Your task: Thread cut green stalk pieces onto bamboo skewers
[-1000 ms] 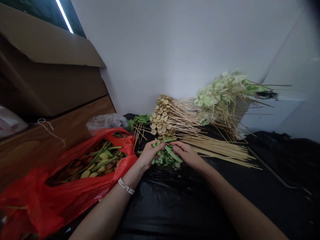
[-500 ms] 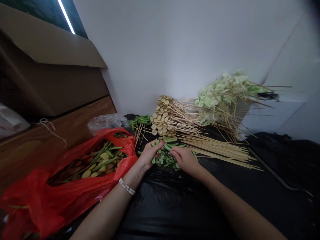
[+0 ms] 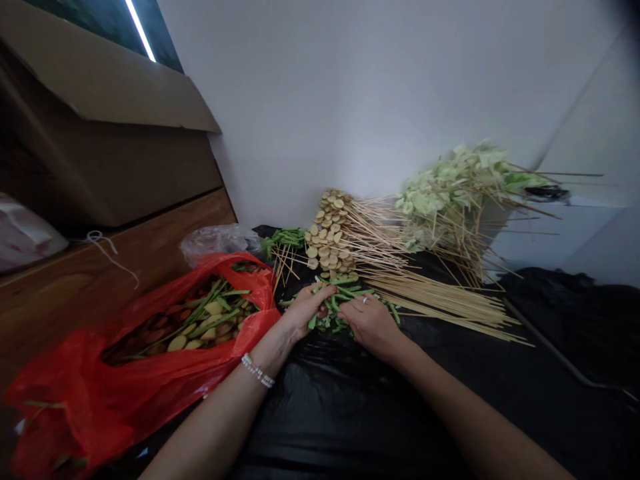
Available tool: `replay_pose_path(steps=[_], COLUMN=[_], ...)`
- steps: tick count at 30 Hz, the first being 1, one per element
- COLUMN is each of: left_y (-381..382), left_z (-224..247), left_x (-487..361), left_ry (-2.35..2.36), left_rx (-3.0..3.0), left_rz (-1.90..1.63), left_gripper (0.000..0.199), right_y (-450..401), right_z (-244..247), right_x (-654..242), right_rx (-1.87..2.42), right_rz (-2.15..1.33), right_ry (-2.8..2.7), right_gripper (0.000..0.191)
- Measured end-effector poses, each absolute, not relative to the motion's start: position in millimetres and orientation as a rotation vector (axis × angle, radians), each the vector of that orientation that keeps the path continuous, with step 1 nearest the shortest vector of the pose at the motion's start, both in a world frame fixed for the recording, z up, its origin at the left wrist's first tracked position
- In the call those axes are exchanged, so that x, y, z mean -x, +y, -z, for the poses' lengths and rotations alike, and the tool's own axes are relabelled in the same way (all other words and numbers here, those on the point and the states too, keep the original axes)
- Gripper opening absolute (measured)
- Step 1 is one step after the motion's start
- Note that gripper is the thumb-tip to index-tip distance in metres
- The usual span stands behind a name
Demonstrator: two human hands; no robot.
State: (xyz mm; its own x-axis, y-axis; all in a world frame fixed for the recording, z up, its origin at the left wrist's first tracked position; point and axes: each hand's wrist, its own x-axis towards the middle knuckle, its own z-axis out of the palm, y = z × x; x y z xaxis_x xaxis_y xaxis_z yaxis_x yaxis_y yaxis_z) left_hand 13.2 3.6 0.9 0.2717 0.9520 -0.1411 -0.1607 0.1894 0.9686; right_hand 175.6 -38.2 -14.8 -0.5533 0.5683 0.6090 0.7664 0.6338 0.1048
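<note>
Roughly partway: over black plastic [image 3: 320,400], left hand [image 3: 300,312] pinches green stems [image 3: 351,291], right hand [image 3: 373,325] curled against them, grip unclear. Cut vegetables [image 3: 213,321] in red bag [image 3: 103,403] still loose; sticks [image 3: 450,308] seemingly bare; potato slices [image 3: 327,241] and cabbage [image 3: 450,181] beyond already skewered.

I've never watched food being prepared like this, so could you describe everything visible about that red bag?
The red bag looks like thin, shiny plastic, wrinkled and slightly see-through. It lies left of the left hand, its mouth open upward, its lower left end crumpled. Inside are pale slices, long green stalks and darker pieces too dim to identify. Clear plastic sits just behind it; whether they touch is unclear.
</note>
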Motion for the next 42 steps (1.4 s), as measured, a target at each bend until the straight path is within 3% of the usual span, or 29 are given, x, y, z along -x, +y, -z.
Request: replay_pose_path(steps=[7,14,24,35,40,42], left_y=[2,-4,8,8,11,16], left_z=[9,7,2,-17,-17,-16], left_x=[-20,-21,-11,-2,0,3], left_ry=[1.069,0.956,0.936,0.651,0.622,0.579], left_rx=[-1.291,-1.289,-1.054,-0.634,-0.536,-0.487], left_rz=[-1.113,-0.847,-0.913,-0.91,-0.992,-1.056], left_gripper=[0.039,0.034,0.027,0.019,0.011,0.009], right_y=[-38,-44,-37,-30,-25,-23], right_z=[19,16,11,8,10,10], right_x=[-174,-166,-179,-184,-191,-193], right_rx=[1.039,0.887,1.089,1.273,1.362,1.332], right_rz=[0.544,0.582,-0.068,-0.456,-0.432,-0.576], right_ry=[-2.322,-2.366,-2.242,-1.904,-1.807,-1.711], right_gripper=[0.026,0.027,0.023,0.006,0.005,0.008])
